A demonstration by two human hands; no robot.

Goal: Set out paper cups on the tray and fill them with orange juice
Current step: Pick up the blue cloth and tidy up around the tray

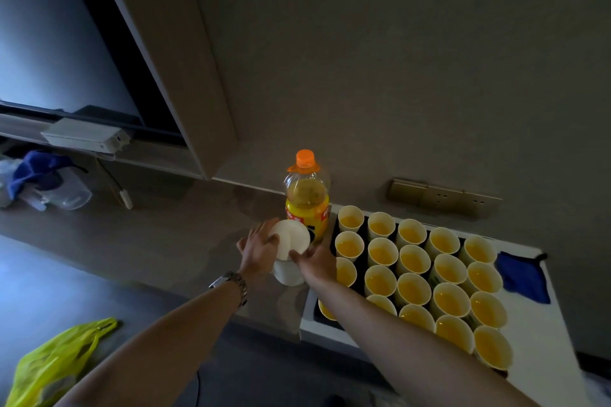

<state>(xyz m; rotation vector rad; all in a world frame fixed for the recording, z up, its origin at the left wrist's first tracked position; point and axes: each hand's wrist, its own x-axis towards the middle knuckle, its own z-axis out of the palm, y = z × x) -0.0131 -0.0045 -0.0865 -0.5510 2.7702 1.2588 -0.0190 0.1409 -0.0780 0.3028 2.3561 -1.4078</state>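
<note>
Head view: both hands, left hand (259,246) and right hand (314,258), hold spare cups (291,243) beside the full tray (307,324); filling looks done, so next they likely go aside

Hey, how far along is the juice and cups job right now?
Mostly done: the tray is packed with filled cups, and the juice bottle stands capped beside it. In hand: left hand and right hand hold a stack of empty cups. Little looks left, since no free tray spot shows.

We make out only red marks on the yellow label (306,215) of the juice bottle (305,195), at twelve o'clock from the hands, too blurred for us to read.
</note>
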